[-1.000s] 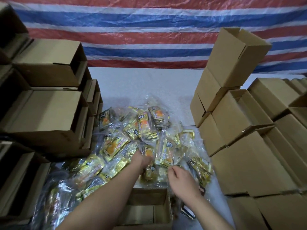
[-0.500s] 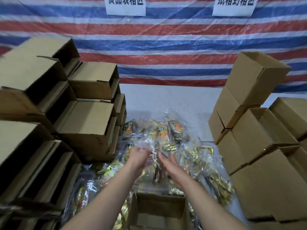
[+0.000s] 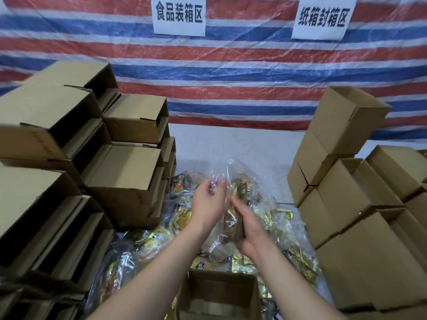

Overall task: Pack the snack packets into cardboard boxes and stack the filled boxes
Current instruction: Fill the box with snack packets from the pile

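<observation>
A heap of gold and orange snack packets [image 3: 284, 229] in clear bags lies on the white table. Between both hands hangs one clear bag of snack packets [image 3: 235, 204], lifted above the heap. My left hand [image 3: 208, 204] pinches the bag's crinkled top with curled fingers. Lower down, my right hand [image 3: 248, 232] grips the bag's body from the right side. Directly below my forearms an open cardboard box [image 3: 219, 294] stands at the table's near edge, its flaps up.
Stacked open cardboard boxes [image 3: 129, 176] fill the left side. Closed cardboard boxes [image 3: 360, 204] are piled on the right. A striped red, white and blue tarp [image 3: 231, 72] with two paper signs hangs behind the table.
Both hands have come together and raised one bag of packets off the heap. The camera has tilted upward, bringing the paper signs into view.
</observation>
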`<state>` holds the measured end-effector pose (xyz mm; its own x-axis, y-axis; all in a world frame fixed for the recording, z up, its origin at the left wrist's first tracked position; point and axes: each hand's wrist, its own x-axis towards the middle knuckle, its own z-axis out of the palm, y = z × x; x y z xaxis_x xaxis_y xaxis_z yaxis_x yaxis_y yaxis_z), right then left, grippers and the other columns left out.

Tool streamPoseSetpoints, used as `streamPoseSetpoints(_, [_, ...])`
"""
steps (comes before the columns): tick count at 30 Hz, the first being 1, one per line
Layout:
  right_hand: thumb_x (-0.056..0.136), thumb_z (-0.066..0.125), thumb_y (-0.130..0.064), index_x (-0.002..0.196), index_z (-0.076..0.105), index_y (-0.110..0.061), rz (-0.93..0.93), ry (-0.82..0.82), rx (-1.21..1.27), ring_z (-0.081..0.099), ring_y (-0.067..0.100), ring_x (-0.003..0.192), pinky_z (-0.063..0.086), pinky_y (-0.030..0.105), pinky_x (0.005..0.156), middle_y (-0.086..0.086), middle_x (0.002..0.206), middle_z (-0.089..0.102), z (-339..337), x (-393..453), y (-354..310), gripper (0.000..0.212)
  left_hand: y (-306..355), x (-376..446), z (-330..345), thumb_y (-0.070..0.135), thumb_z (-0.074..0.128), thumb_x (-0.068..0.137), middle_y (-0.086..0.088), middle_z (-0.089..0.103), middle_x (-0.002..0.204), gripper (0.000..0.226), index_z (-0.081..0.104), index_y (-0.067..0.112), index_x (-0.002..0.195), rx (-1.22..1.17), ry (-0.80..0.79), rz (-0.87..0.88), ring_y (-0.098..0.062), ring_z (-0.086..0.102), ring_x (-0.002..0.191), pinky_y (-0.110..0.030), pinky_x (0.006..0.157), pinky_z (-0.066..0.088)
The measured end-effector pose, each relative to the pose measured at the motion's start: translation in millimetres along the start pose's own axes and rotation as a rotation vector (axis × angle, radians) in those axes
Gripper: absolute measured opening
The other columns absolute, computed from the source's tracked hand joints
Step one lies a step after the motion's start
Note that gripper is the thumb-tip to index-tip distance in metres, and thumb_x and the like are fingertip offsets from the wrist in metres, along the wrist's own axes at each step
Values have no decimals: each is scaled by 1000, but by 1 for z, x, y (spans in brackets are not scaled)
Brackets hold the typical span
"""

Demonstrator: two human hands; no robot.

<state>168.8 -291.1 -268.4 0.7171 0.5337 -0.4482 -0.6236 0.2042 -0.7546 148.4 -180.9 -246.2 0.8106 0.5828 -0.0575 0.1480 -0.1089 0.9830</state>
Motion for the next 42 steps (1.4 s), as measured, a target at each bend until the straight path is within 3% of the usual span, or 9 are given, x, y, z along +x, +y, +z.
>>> streamPoseSetpoints(3, [74, 81, -47, 109, 76, -16, -6, 55, 152, 73, 34, 90, 58, 42, 70, 15, 107, 74, -2, -2, -8, 47, -4, -5, 3, 46, 44, 103, -14, 63, 116, 49, 63, 4, 121, 153, -61, 64, -27, 60, 110, -44, 99, 49])
streamPoseSetpoints(8, [77, 78, -49, 113, 75, -13, -23, 46, 165, 70, 34, 106, 59, 43, 78, 17, 117, 72, 3, -8, -12, 51, -9, -21, 12, 44, 28, 106, -5, 63, 109, 49, 64, 11, 106, 190, -127, 75, -27, 58, 112, -45, 98, 47])
streamPoseSetpoints(13, [70, 81, -47, 94, 81, -22, -28, -51, -110, 73, 28, 92, 59, 38, 72, 11, 103, 75, -1, -17, -14, 34, -16, -29, 4, 61, 21, 101, -8, 40, 154, 70, 43, 13, 148, 444, -163, 71, -24, 36, 143, -43, 119, 30])
streamPoseSetpoints(18, [71, 81, -28, 109, 71, -11, -156, -9, -214, 73, 23, 76, 59, 32, 60, 5, 88, 76, -24, -30, -25, 43, -48, -39, -55, 86, 16, 78, 0, 51, 147, 99, 46, 21, 147, 285, -391, -104, -15, 48, 133, -42, 115, 36])
streamPoseSetpoints(24, [70, 78, -50, 143, 39, -49, -284, -123, -1218, 57, -13, 97, 41, 7, 78, -30, 118, 56, -24, -43, -10, 83, -139, -72, -107, 61, 45, 97, 5, 49, 147, 61, 43, 27, 148, 506, -614, -302, -9, 50, 126, -29, 107, 41])
streamPoseSetpoints(29, [70, 58, -53, 149, 26, -45, -267, -447, -1900, 54, 9, 100, 48, 27, 82, -13, 120, 58, -18, -50, 20, 86, -161, -95, -101, 46, 41, 104, 8, 53, 138, 27, 55, 46, 128, 389, -601, -374, -14, 47, 132, -24, 106, 40])
streamPoseSetpoints(33, [75, 63, -41, 143, 40, -35, -53, -583, -2048, 55, 18, 95, 48, 30, 79, -4, 114, 61, -18, -49, 43, 72, -163, -104, -98, 49, 37, 105, -1, 38, 156, 55, 34, 25, 154, 271, -516, -439, -20, 36, 143, -34, 115, 29])
streamPoseSetpoints(37, [81, 63, -40, 129, 51, -32, 148, -656, -2026, 55, 22, 85, 40, 27, 60, -4, 95, 56, -21, -43, 65, 51, -164, -112, -92, 37, 38, 107, -9, 67, 97, 32, 58, 22, 128, 147, -490, -448, -10, 62, 76, -29, 67, 51])
streamPoseSetpoints(42, [89, 61, -42, 138, 48, -32, 241, -658, -2068, 60, 29, 103, 47, 36, 81, 6, 125, 62, -26, -27, 89, 52, -170, -116, -86, 36, 40, 107, 0, 71, 107, 25, 63, 27, 113, 158, -427, -385, -5, 63, 87, -17, 70, 50])
